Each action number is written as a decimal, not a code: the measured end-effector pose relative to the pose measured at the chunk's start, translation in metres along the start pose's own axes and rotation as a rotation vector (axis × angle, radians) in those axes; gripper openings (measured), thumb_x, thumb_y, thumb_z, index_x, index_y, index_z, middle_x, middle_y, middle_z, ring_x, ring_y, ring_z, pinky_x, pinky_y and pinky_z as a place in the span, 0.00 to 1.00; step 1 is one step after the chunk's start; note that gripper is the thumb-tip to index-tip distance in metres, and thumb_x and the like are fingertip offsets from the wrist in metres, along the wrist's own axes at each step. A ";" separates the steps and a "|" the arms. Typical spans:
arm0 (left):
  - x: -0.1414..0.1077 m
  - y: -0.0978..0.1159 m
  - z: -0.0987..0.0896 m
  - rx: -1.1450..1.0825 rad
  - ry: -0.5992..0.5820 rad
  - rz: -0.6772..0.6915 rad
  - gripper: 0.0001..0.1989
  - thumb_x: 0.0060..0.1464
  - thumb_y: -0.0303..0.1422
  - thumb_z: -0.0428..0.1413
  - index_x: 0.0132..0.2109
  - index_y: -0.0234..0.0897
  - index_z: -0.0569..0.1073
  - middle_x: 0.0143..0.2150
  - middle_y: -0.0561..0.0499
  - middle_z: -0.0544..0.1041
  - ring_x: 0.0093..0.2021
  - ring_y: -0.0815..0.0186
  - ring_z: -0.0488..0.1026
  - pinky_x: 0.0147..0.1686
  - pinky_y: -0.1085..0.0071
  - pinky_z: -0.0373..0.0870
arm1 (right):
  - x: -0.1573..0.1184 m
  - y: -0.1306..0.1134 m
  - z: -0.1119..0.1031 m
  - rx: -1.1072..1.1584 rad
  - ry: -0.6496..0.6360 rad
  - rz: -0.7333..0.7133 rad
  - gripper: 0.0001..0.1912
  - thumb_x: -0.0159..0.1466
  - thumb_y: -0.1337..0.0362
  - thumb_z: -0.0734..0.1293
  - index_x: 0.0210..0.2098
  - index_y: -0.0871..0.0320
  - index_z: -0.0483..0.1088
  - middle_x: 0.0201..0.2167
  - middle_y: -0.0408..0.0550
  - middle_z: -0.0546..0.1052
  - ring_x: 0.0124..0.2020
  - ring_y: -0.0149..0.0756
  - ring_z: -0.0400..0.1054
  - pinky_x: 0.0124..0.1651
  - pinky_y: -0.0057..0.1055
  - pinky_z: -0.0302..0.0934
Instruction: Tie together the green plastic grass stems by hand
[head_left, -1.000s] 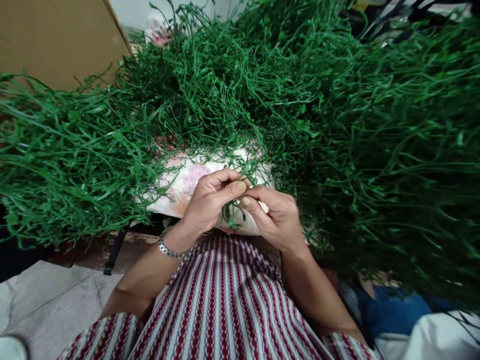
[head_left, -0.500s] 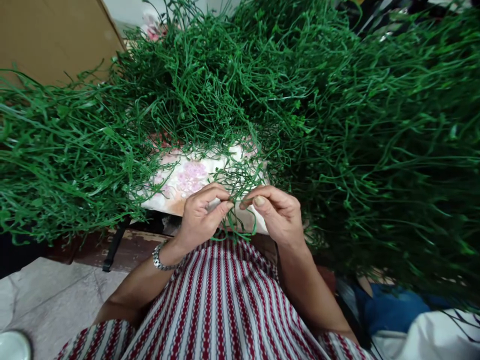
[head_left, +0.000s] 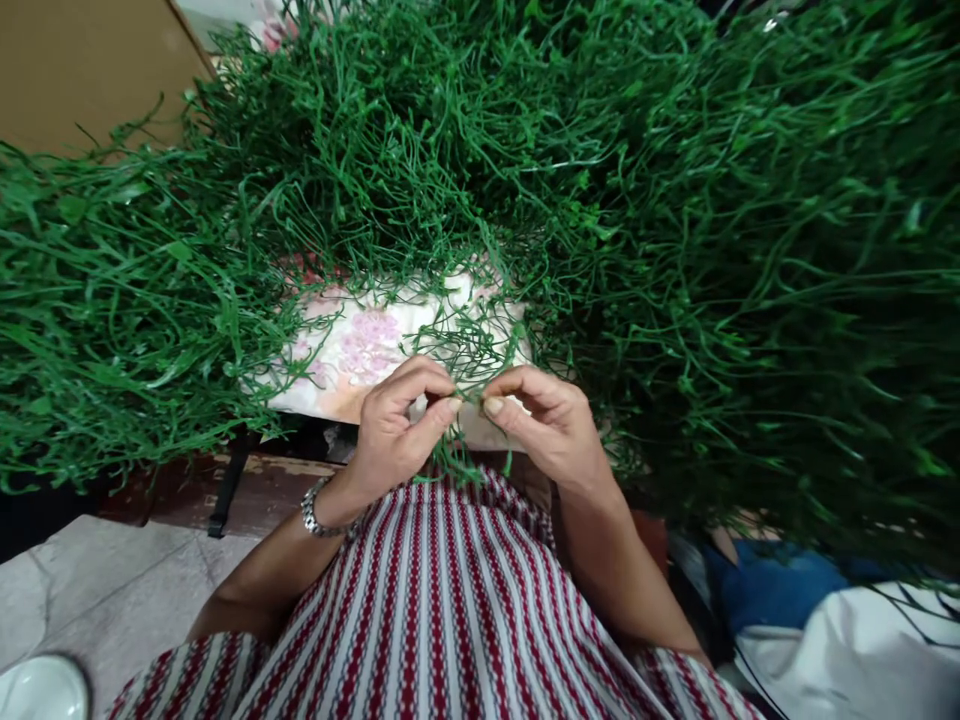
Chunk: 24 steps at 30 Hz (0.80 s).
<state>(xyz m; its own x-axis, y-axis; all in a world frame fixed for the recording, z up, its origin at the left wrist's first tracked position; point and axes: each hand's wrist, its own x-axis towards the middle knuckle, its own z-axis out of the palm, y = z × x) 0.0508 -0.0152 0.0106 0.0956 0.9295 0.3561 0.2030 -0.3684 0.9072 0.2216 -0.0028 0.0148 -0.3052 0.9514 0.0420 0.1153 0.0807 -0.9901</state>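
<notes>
Above my lap, my left hand [head_left: 401, 420] pinches a few thin green stems [head_left: 454, 460] between thumb and forefinger; their ends dangle below the fingertips. Close beside it, my right hand [head_left: 555, 425] is closed in a pinch on a stem that spans the small gap between both hands. Loose stems [head_left: 469, 340] lie just beyond my fingers on a white cloth with pink flowers [head_left: 367, 345]. A large tangled heap of the same greens [head_left: 465, 150] rises behind the cloth and spreads to both sides.
A tan panel [head_left: 82, 70] stands at the far left. Below the cloth shows a worn brown wooden edge [head_left: 277, 490] with a black strap [head_left: 229, 490]. A white dish [head_left: 45, 690] sits on the tiled floor at lower left. White fabric [head_left: 870, 640] and blue fabric [head_left: 780, 580] lie at lower right.
My right thumb and forefinger have closed on a stem beside my left fingertips, and a stem now stretches between the hands. The view has shifted slightly.
</notes>
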 end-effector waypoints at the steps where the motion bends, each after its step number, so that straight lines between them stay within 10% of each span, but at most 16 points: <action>1: 0.000 -0.001 0.000 -0.030 0.002 -0.013 0.02 0.51 0.28 0.55 0.31 0.36 0.70 0.29 0.51 0.69 0.33 0.67 0.67 0.32 0.71 0.64 | -0.001 0.002 0.000 0.031 -0.003 0.029 0.07 0.58 0.62 0.67 0.30 0.60 0.71 0.25 0.42 0.71 0.25 0.25 0.63 0.27 0.22 0.59; 24: -0.005 -0.003 0.005 -0.247 0.044 -0.191 0.02 0.46 0.27 0.60 0.31 0.37 0.77 0.29 0.51 0.71 0.34 0.69 0.69 0.32 0.74 0.64 | -0.005 0.012 0.014 0.036 -0.005 -0.058 0.06 0.59 0.63 0.67 0.34 0.60 0.70 0.27 0.42 0.71 0.29 0.27 0.65 0.33 0.24 0.61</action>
<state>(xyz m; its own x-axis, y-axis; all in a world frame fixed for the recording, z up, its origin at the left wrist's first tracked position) 0.0541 -0.0190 0.0051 0.0347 0.9834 0.1782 -0.0306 -0.1771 0.9837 0.2109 -0.0111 0.0012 -0.3150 0.9439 0.0990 0.0631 0.1249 -0.9902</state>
